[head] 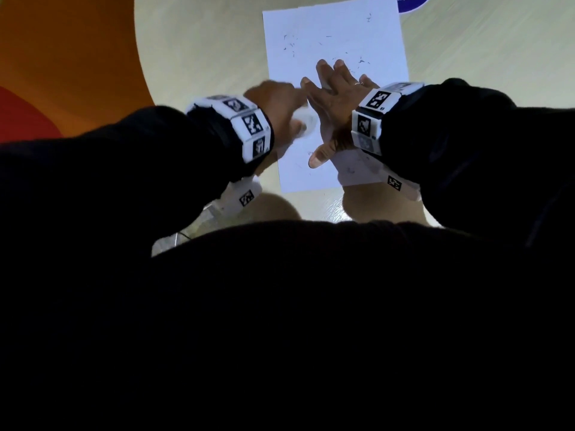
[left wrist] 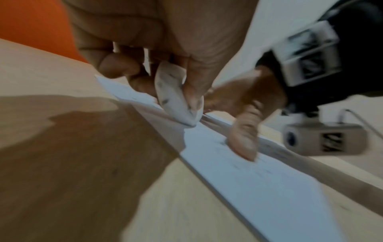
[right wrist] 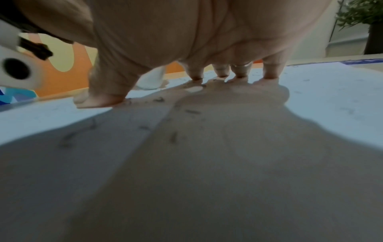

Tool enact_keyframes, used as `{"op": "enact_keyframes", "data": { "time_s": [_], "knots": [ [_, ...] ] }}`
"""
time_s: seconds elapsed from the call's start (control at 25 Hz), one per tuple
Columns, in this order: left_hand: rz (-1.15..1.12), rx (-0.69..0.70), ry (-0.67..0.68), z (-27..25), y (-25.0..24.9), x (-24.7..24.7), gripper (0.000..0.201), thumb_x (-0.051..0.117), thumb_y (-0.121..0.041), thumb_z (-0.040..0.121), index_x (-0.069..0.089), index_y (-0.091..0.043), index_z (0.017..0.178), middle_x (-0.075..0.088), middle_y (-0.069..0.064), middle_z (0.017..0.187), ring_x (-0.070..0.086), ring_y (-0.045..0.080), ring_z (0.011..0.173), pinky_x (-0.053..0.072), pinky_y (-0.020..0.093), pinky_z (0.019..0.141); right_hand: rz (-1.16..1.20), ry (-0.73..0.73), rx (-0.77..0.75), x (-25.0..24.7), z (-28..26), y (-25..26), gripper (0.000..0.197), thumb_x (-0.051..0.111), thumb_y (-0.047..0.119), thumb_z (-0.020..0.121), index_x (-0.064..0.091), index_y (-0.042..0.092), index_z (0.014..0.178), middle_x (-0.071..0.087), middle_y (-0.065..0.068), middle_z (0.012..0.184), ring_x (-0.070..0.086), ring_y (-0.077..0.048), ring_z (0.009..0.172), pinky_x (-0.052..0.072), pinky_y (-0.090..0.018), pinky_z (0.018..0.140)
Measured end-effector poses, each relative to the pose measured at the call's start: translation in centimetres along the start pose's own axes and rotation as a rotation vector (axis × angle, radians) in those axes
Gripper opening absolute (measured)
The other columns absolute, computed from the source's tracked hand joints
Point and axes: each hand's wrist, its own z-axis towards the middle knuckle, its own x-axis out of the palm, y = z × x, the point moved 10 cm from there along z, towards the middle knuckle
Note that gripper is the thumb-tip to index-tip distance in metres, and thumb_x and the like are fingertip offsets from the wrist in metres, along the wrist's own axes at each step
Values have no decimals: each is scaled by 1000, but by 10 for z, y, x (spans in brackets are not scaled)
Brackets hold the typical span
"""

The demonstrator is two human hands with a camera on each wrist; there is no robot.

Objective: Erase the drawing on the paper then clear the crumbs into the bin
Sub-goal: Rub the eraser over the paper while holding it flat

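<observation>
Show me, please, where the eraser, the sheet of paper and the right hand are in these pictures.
eraser (left wrist: 176,96): left wrist view, on its flat smudged side.
sheet of paper (head: 336,29): head view, on its bare upper part.
right hand (head: 334,94): head view, on the back of the hand.

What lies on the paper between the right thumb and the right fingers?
Eraser crumbs lie scattered on the paper there, in the shadow of the right hand. The right wrist view shows this.
</observation>
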Motion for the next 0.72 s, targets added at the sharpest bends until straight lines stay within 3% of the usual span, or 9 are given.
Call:
{"op": "enact_keyframes", "data": {
  "time_s": [0.08,0.16,0.32,0.48,0.6,0.72],
  "knots": [
    [-7,-26,-60,1,7,-4,25,54,-35,86,60,-15,100,58,3,91,53,26,83,32,29,67,18,-16,3,0,-2,1,144,62,85,36,2,24,152,-8,-10,159,-9,-32,146,11,-60,113],
    [-34,-24,10,-8,7,11,21,57,-34,84,59,-20,99,58,-1,90,52,23,82,33,29,68,16,-23,9,0,-3,1,154,50,93,22,3,25,152,-6,-8,159,-7,-30,146,10,-57,114],
    [-137,-30,28,-15,9,19,23,56,-35,82,61,-23,100,61,-4,90,56,21,83,38,30,68,-35,12,28,-5,-5,2,145,65,86,38,2,21,152,-8,-11,159,-8,-34,146,12,-60,113],
    [-132,-9,-1,-13,9,12,30,49,-41,78,60,-19,96,62,1,90,58,26,83,46,37,70,6,-27,18,2,-27,12,106,76,52,69,15,17,149,4,-12,155,4,-30,144,25,-53,111],
    [-99,14,15,-6,4,8,25,54,-34,85,60,-15,102,61,2,96,57,27,88,46,37,75,58,-65,27,8,-34,7,100,75,51,68,22,20,147,16,-10,148,13,-30,139,30,-53,106],
    [-117,42,14,-7,-2,0,22,56,-31,87,60,-14,101,61,2,96,57,25,88,44,35,74,52,-36,49,6,-32,2,102,74,54,70,17,25,149,11,-9,151,8,-31,140,25,-56,108]
  ]
}}
